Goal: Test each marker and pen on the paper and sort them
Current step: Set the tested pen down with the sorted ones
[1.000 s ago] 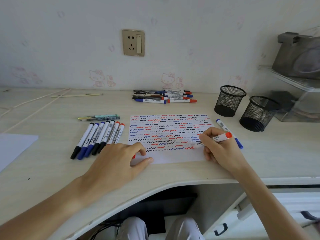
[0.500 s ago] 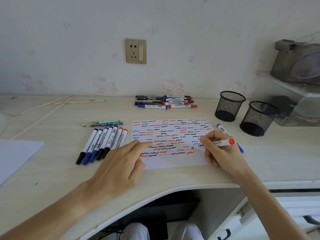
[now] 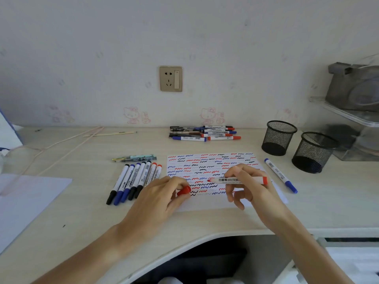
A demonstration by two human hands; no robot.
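The right hand (image 3: pixel 253 186) grips the uncapped, red-tipped white plastic whiteboard marker (image 3: pixel 238 179) mid-barrel, above the scribbled white paper sheet (image 3: pixel 211 160). Left of that grip, the left hand (image 3: pixel 162 198) pinches its small red cap (image 3: pixel 184 190). Light, stiff, probably slick; mid-barrel suits capping.

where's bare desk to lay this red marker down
Bare desk lies between the paper and the lone blue marker, and along the front edge below the marker row. It is crowded at that row and at the back pile.
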